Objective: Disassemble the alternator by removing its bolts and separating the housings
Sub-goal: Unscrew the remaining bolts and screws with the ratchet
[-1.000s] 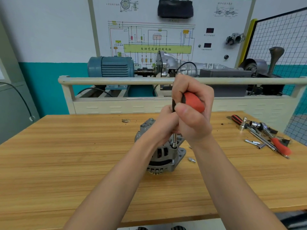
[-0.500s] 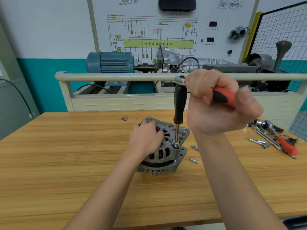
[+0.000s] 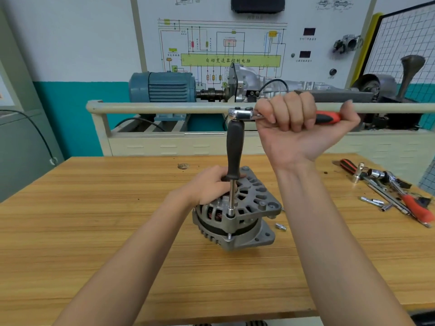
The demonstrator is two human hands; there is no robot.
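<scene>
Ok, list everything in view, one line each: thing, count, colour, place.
alternator: one, grey, table centre.
ratchet wrench: one, chrome head, red-black handle, level above the alternator.
extension driver: one, black grip, steel shaft, upright on a housing bolt.
loose bolt: one, silver, right of the alternator.
spare tools: several, chrome and red, table's right end.
table: one, wood.
electric motor: one, blue, bench behind.
wiring board: one, white, wall.
left hand: holds the alternator's top.
right hand: grips the ratchet handle.

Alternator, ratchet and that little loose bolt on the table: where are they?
alternator (image 3: pixel 254 203), head view, top grey housing.
ratchet (image 3: pixel 327 117), head view, red handle.
loose bolt (image 3: pixel 280 226), head view, its middle.
</scene>
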